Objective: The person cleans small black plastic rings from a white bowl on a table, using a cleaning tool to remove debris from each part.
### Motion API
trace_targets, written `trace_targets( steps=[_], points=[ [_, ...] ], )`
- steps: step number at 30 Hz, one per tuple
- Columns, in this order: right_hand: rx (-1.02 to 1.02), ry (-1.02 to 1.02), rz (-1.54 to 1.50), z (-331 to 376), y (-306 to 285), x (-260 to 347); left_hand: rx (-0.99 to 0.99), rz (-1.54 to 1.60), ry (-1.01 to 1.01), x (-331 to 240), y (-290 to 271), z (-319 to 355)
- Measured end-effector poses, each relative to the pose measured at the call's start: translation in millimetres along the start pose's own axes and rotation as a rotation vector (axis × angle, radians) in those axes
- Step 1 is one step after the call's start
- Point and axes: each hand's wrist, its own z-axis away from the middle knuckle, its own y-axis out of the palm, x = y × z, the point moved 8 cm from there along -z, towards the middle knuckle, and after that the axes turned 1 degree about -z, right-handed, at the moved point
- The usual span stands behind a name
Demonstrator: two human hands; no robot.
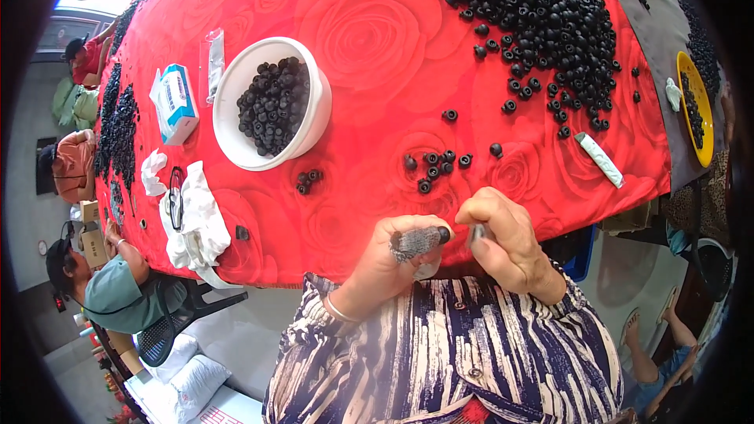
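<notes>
Both my hands are raised close together at the table's near edge, in front of my striped shirt. My left hand (385, 259) is closed, with a grey knitted cover (415, 243) over one digit. At its tip it pinches a small black ring-shaped part (444, 234). My right hand (503, 243) is closed beside it, thumb against bent fingers, on a small greyish thing (476, 233) whose kind I cannot make out. Beyond the hands lies a small group of loose black parts (432, 159). A white bowl (320, 114) holds many more.
A large heap of black parts (542, 23) covers the far right of the red tablecloth (361, 23). A box cutter (599, 160) lies at right, near a yellow tray (707, 122). A small box (174, 104), white cloth (196, 220) and glasses (176, 200) are left. Several people sit around.
</notes>
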Motion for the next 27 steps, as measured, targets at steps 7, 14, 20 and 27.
trace_targets(
  steps=[7,14,20,27],
  points=[
    [0.001,-0.032,0.129,-9,3,-5,0.038,-0.006,-0.039,3,-3,-1],
    [0.027,-0.070,0.121,-11,6,-10,0.032,0.032,-0.084,7,-6,-3],
    [0.068,-0.065,0.127,-13,7,-12,0.051,0.073,-0.151,12,-9,-4],
    [0.049,-0.081,0.131,-15,7,-13,0.035,0.074,-0.150,11,-9,-7]
  ],
)
